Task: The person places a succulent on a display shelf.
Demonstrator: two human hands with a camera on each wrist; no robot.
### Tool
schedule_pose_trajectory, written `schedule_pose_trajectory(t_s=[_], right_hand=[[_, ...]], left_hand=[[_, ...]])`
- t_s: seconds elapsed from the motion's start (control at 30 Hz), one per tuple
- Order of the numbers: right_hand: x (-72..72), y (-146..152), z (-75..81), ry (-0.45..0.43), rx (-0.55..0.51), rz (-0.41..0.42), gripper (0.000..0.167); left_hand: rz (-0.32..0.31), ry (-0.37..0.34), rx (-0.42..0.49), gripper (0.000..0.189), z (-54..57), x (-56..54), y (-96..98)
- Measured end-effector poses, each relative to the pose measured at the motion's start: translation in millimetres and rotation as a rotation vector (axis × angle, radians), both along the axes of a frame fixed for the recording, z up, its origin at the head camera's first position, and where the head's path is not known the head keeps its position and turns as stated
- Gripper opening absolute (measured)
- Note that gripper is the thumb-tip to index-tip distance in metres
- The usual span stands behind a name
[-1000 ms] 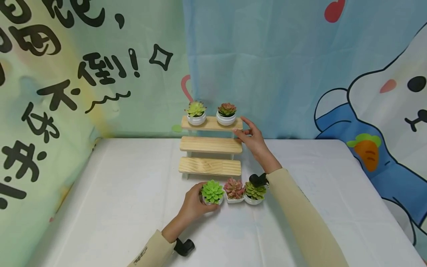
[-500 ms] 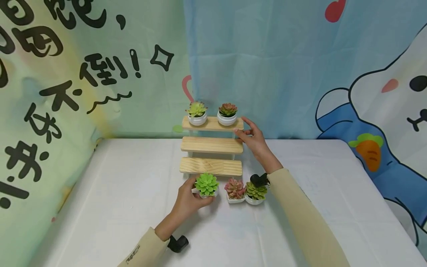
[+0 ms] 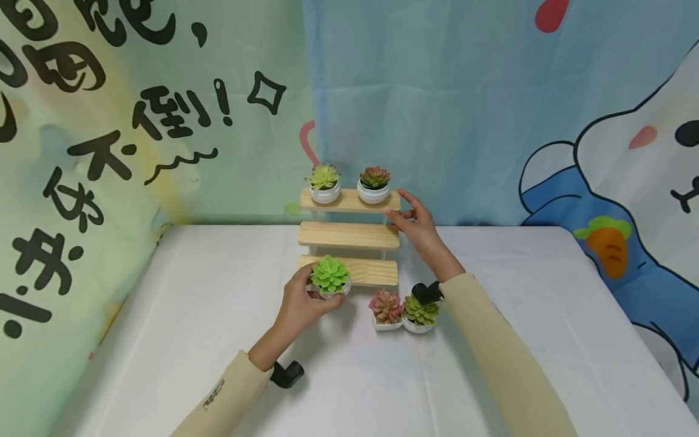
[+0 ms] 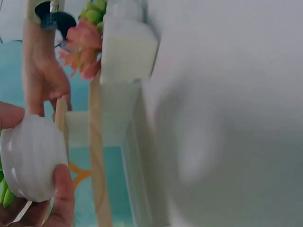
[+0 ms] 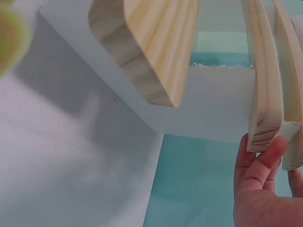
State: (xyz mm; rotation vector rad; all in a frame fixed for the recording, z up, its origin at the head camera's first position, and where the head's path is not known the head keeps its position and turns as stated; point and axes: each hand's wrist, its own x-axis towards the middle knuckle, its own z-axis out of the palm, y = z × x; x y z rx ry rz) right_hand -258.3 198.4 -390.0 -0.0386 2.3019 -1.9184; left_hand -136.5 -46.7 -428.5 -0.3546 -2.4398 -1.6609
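My left hand (image 3: 303, 296) holds a bright green succulent (image 3: 330, 274) by its round white pot (image 4: 35, 158), thumb and fingers about the sides. In the head view it overlaps the left part of the lowest plank (image 3: 374, 273). My right hand (image 3: 419, 232) grips the right end of the three-tier wooden display stand (image 3: 349, 235); in the right wrist view its fingertips (image 5: 274, 147) are on the plank ends. On the top plank sit a yellow-green succulent (image 3: 324, 182) and a reddish one (image 3: 374, 184), both in white pots.
Before the stand's right side, a pink succulent (image 3: 386, 308) in a square white pot stands beside a darker green one (image 3: 419, 312), partly covered by the right wrist camera (image 3: 427, 293). A white cloth (image 3: 180, 340) covers the table; printed curtains (image 3: 437, 109) hang behind.
My left hand has carried the bright green succulent from beside the pink one up and leftward to the lowest plank. The right hand has stayed at the stand's end.
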Motion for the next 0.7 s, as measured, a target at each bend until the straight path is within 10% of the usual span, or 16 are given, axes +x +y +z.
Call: schedule_pose_trajectory(t_s=[0.7], right_hand=[[-1.5,-1,-3.3,0.010,0.020,-0.014,0.070]], left_hand=[[0.133,0.065,0.042,0.057,23.1,-57.3,-3.2]])
